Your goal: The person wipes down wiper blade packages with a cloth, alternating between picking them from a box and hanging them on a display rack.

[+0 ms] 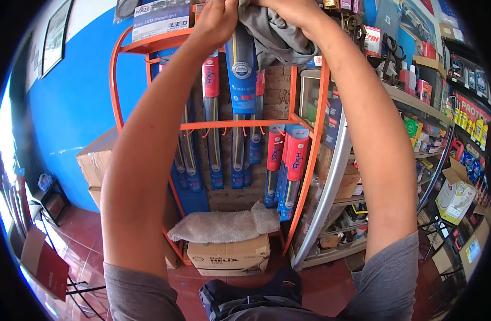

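Note:
Both my arms reach up to the top edge of the view, where my hands are partly cut off. My left hand (217,22) is closed at the upper end of a blue wiper blade package (243,80), which hangs upright in front of the rack. A crumpled grey cloth (280,37) is bunched in my right hand (294,12), against the package's upper right side. Behind, more wiper blade packages (211,80) hang from hooks on the orange metal rack (202,125). Red-topped packages (295,155) hang at its right side.
Below the rack, a bubble-wrapped bundle (224,224) lies on a cardboard box (229,257). An LED headlight box (161,20) sits on the top shelf. At right stands a glass display case (331,203) full of goods. A folding chair (45,262) is at lower left.

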`<state>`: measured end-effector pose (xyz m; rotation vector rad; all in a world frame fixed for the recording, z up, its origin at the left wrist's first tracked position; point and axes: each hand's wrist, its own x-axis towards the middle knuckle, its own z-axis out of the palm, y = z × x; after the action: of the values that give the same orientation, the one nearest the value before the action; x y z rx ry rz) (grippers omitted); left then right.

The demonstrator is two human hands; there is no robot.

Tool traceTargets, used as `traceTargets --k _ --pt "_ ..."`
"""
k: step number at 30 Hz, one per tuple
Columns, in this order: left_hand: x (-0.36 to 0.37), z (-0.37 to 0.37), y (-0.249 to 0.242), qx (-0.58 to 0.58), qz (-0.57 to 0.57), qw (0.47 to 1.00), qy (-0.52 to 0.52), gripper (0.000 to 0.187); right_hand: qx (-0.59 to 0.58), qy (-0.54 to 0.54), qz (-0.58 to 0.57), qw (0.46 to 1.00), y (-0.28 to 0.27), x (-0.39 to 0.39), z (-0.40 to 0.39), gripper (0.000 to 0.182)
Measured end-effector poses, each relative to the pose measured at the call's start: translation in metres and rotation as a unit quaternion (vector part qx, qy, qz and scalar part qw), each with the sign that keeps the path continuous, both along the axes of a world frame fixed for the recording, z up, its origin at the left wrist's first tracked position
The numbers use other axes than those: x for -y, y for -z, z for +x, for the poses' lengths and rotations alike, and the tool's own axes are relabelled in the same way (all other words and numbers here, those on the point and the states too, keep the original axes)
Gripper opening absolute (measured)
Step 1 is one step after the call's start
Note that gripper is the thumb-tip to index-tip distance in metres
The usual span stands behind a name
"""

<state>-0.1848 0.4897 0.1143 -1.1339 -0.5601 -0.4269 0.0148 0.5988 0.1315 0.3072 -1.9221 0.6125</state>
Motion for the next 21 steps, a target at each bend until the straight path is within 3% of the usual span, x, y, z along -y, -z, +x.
traceTargets --k 1,2,3,4,9,10,11,13,14,18,20,21 --pt "-0.001 0.006 -0.001 -0.002 -0.002 1.000 0.002 0.013 -0.007 0.015 -0.007 1.000 0.004 -0.009 -0.003 0.030" --pt "-0.001 0.011 0.001 0.185 -0.109 0.976 0.045 0.018 -0.013 0.029 -0.012 0.999 0.008 -0.017 -0.008 0.028" --pt "-0.002 0.014 0.006 0.362 -0.211 0.904 0.085 0.030 -0.164 -0.016 0.103 0.981 0.009 -0.065 -0.051 0.042" --pt "-0.007 0.019 0.017 0.426 -0.208 0.876 0.089 0.038 -0.132 -0.001 0.087 0.987 0.019 -0.076 -0.056 0.040" --pt "-0.064 -0.047 0.051 0.446 -0.251 0.852 0.110 0.039 -0.120 -0.017 0.035 0.992 0.068 -0.117 -0.102 0.033" --pt "-0.080 -0.057 0.059 0.410 -0.255 0.854 0.194 0.036 -0.119 -0.027 0.031 0.992 0.074 -0.124 -0.110 0.033" --pt "-0.089 -0.071 0.061 0.408 -0.256 0.855 0.194 0.036 -0.117 -0.037 0.026 0.992 0.082 -0.133 -0.118 0.033" --pt "-0.093 -0.069 0.081 0.489 -0.281 0.817 0.120 0.033 -0.111 -0.004 0.023 0.994 0.099 -0.144 -0.126 0.033" --pt "-0.096 -0.069 0.088 0.525 -0.302 0.785 0.130 0.032 -0.103 -0.004 0.019 0.994 0.109 -0.149 -0.130 0.033" --pt "-0.118 -0.098 0.125 0.489 -0.280 0.823 0.078 0.039 -0.076 -0.006 -0.016 0.997 0.153 -0.173 -0.155 0.035" --pt "-0.125 -0.105 0.150 0.572 -0.359 0.726 0.127 0.040 -0.025 0.031 -0.043 0.998 0.177 -0.179 -0.159 0.034" --pt "-0.127 -0.105 0.158 0.572 -0.359 0.726 0.130 0.040 -0.012 0.052 -0.049 0.997 0.188 -0.185 -0.164 0.033"
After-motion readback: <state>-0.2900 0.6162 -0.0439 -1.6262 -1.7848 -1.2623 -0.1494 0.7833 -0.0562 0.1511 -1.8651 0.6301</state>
